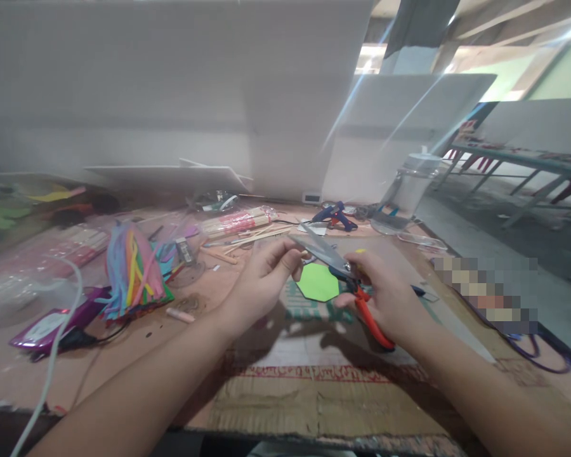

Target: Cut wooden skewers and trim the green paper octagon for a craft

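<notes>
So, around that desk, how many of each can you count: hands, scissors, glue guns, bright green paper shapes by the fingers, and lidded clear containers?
Hands: 2, left hand and right hand
Scissors: 1
Glue gun: 1
Green paper shape: 1
Lidded clear container: 1
Total: 6

head cam only, worn up top, looks fwd + down, hands mid-view, table close, room behind
</notes>
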A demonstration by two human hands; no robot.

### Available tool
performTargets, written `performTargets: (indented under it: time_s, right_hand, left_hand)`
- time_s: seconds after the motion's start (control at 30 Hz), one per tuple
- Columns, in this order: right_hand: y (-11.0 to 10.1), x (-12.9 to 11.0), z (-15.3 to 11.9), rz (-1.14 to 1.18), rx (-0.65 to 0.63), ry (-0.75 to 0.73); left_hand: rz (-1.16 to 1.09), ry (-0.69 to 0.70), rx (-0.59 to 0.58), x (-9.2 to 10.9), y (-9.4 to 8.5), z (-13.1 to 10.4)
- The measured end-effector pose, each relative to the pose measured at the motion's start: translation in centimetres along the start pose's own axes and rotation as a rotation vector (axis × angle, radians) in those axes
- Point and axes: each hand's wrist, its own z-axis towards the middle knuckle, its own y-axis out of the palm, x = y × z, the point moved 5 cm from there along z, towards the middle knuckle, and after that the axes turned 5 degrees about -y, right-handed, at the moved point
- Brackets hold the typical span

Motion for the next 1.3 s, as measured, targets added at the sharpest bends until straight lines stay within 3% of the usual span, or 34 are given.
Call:
performTargets:
  time_s: [0.43,0.77,1.0,1.13,1.3]
  right_hand:
    - [0.1,-0.7,-0.1,-0.029,-0.028,-0.054]
    - [-0.1,-1.0,-0.3,-0.102,-0.014,-0.11]
    - [0.2,-0.5,-0.6,-0.077,-0.02,-0.002]
    - [-0.4,-0.6,-0.1,-0.036,0.042,-0.05]
    - [-0.1,-0.4,0.0,-0.075,0.012,-0.056]
  left_hand:
    - [0.227,0.121,0.051,0.1,-0.3,-0.2]
    - [0.289,0.128,0.083,0.1,-0.4,-0.6]
    - [0.261,0.114,0.019,0.6,0.2,-0.6]
    - [0.298,0.168,0.006,0.7,0.1,-0.5]
    - [0.371,0.171,-0.014,0.8,-0.1,-0.5]
